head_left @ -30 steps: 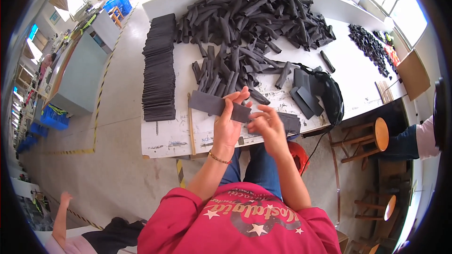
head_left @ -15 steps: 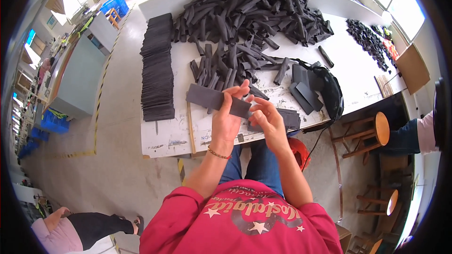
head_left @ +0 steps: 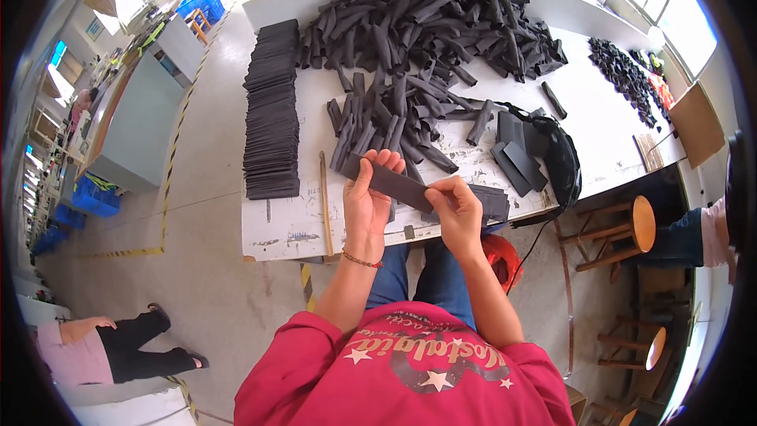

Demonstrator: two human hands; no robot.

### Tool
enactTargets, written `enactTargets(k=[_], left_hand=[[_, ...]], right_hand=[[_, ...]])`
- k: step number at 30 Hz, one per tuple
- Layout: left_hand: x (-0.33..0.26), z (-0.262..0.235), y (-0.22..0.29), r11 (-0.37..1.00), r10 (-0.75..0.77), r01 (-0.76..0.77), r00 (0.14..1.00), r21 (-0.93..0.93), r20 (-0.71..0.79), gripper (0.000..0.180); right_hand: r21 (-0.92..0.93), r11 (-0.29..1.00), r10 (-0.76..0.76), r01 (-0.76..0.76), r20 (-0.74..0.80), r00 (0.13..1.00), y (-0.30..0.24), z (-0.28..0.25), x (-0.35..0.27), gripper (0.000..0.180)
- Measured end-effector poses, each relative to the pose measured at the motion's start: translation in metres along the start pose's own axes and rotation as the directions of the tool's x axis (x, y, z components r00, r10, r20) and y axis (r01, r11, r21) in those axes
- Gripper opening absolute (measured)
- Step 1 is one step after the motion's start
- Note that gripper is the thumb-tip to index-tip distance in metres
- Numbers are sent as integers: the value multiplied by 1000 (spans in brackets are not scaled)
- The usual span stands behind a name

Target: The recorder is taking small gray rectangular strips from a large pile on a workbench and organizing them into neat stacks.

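A dark grey flat strip of thin sheet material (head_left: pixel 404 188) is held level over the near edge of the white table. My left hand (head_left: pixel 366 209) has its thumb on top of the strip's left end and the fingers beneath. At the other end, my right hand (head_left: pixel 460 211) pinches the strip's corner between thumb and fingers. Close behind the right hand lies a low stack of similar flat pieces (head_left: pixel 492 203), partly hidden. Beyond the hands, curled dark strips (head_left: pixel 441 28) form a large heap. A long, tight row of flat strips (head_left: pixel 271 118) runs along the table's left side.
A wooden stick (head_left: pixel 324 197) lies left of my hands. Loose dark sheets (head_left: pixel 516 156) and a black bundle (head_left: pixel 561 159) with a cable are on the right. Small dark pieces (head_left: pixel 623 79) lie farther right. Wooden stools (head_left: pixel 643 221) stand beside the table; another person (head_left: pixel 87 347) is at lower left.
My right hand has closed onto the strip's right end. My left hand has shifted toward the strip's left end. The person at lower left has moved.
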State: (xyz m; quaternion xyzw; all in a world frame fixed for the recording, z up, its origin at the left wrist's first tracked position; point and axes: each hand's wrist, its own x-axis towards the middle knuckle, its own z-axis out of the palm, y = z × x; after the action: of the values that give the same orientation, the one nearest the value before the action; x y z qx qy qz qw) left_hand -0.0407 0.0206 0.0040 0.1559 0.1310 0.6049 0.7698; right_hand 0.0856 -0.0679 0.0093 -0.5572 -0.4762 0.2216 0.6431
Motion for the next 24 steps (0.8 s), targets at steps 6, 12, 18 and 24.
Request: enactTargets(k=[6,12,18,24], left_hand=[[0,1,11,980,90,-85,996,180,-16,23],[-1,3,8,969,101,-99,995,227,1,23],[-2,-1,8,837,25,-10,999,547,-20,23],[2,7,-33,970,-212,203,976,131,54,16]], right_hand=[[-59,994,-90,89,-14,996,-1,-13,2,9],[-97,990,-97,99,28,995,6,-18,2,8],[-105,986,130,-130,2,991,1,-29,13,7],[188,930,307,-315,72,949,5,-76,29,12]])
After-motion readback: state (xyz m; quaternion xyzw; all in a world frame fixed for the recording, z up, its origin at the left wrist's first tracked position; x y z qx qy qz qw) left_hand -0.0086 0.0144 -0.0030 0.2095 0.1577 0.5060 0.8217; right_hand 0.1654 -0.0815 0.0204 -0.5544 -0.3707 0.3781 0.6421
